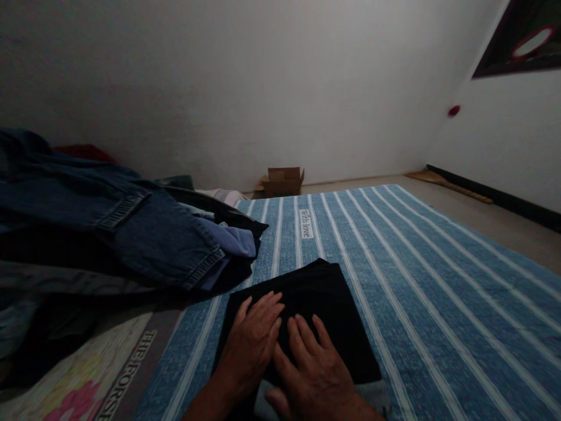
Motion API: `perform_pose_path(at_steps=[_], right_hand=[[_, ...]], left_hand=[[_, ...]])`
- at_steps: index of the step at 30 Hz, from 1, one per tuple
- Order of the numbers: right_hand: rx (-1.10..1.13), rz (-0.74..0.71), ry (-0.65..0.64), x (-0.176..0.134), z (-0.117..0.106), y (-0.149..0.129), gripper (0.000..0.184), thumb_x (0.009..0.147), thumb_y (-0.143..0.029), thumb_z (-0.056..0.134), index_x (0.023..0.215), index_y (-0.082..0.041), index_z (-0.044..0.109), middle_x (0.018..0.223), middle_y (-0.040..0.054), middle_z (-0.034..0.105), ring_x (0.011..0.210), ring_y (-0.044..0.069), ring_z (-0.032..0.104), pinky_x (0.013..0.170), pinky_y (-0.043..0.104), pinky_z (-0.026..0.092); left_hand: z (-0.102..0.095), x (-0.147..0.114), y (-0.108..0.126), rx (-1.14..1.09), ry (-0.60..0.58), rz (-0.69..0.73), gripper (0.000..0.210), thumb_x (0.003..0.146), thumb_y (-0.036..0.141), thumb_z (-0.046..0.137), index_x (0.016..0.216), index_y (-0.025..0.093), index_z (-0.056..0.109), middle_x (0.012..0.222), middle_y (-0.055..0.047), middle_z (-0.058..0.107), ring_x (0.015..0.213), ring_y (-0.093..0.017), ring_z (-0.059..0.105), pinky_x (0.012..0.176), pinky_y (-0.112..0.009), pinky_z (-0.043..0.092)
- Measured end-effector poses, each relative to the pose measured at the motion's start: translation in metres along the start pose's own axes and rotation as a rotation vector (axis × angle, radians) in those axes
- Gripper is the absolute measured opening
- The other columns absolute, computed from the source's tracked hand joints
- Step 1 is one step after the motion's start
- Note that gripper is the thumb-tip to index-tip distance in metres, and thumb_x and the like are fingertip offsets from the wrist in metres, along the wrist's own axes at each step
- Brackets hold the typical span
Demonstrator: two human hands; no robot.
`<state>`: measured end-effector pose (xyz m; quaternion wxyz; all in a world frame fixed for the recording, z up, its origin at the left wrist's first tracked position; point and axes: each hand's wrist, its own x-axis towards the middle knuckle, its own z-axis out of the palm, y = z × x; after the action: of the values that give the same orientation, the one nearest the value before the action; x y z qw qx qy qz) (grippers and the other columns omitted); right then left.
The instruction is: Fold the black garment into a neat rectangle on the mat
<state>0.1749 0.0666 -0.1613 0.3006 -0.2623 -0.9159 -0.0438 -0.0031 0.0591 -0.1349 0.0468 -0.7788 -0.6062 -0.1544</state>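
A black folded garment (324, 292) lies flat on the blue striped bedspread (394, 280), close in front of me. My left hand (252, 339) rests palm down on its left part, fingers stretched out. Beside it my right hand (313, 362) presses flat on the cloth with fingers spread. The fingers of the two hands nearly meet at the middle of the garment. A grey piece of cloth (372, 393) shows at the garment's near edge, partly under my right hand. What kind of garment it is, I cannot tell.
On the left is a heap of clothes with blue jeans (144, 234) on top and a lilac cloth (236, 241) at its edge. Under the heap lies a floral cover (83, 380). A cardboard box (283, 182) stands beyond the bed by the wall (263, 88).
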Motion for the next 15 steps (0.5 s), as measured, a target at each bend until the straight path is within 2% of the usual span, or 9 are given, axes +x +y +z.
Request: perform_pose_path(at_steps=[15], right_hand=[[0.076, 0.024, -0.055, -0.0001, -0.0027, 0.0, 0.063, 0.089, -0.058, 0.043, 0.138, -0.019, 0.04, 0.134, 0.0182, 0.05, 0.125, 0.034, 0.043, 0.105, 0.056, 0.027]], left_hand=[[-0.0011, 0.0013, 0.0019, -0.019, -0.03, -0.037, 0.035, 0.093, 0.023, 0.034, 0.117, 0.023, 0.059, 0.13, -0.007, 0.058, 0.123, -0.024, 0.051, 0.103, -0.056, 0.036]])
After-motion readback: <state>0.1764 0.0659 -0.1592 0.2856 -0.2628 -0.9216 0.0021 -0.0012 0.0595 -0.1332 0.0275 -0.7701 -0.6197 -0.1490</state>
